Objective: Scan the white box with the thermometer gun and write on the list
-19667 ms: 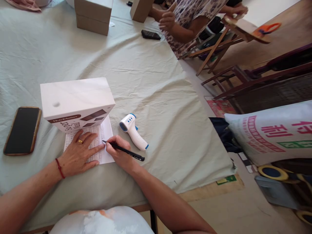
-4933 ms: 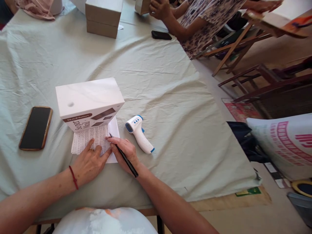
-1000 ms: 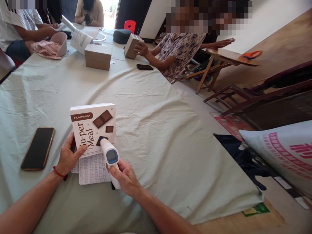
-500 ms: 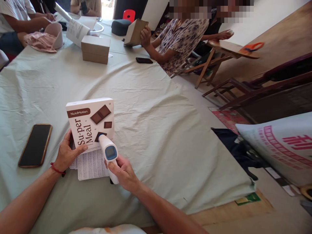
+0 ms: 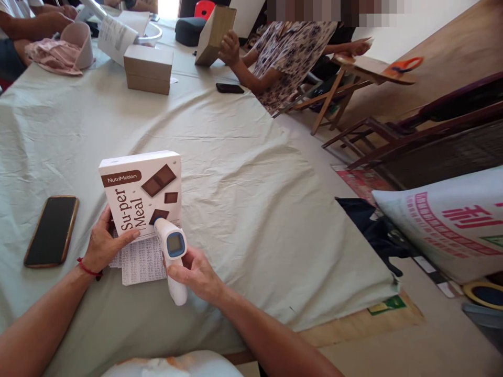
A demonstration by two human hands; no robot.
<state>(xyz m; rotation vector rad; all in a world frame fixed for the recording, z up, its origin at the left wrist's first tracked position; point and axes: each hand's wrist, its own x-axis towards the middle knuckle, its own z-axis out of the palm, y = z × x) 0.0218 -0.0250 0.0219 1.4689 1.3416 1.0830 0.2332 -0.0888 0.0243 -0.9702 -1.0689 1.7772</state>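
Note:
My left hand (image 5: 105, 242) grips the lower left side of a white box (image 5: 135, 196) printed "NutriMotion Su-per Meal", its thumb lying across the front. The box is held upright and tilted slightly back. In my right hand (image 5: 196, 275) is a white infrared thermometer (image 5: 173, 262) with a blue-framed grey screen. Its nose overlaps the lower right of the box; whether they touch I cannot tell. Beneath the box, a printed paper leaflet (image 5: 142, 262) shows. A dark-screened phone (image 5: 52, 231) lies left of my left hand.
A pale green cloth (image 5: 243, 220) covers the table. Toward the back are a cardboard box (image 5: 148, 70), a black phone (image 5: 230, 88) and a pink cloth (image 5: 55, 55). One person (image 5: 293, 57) at the far side holds another carton (image 5: 214, 36). A printed sack (image 5: 451, 225) stands at right.
The thermometer in my right hand has tipped slightly, its handle now showing lower. The whole view has shifted a little. My left hand keeps its hold on the white box.

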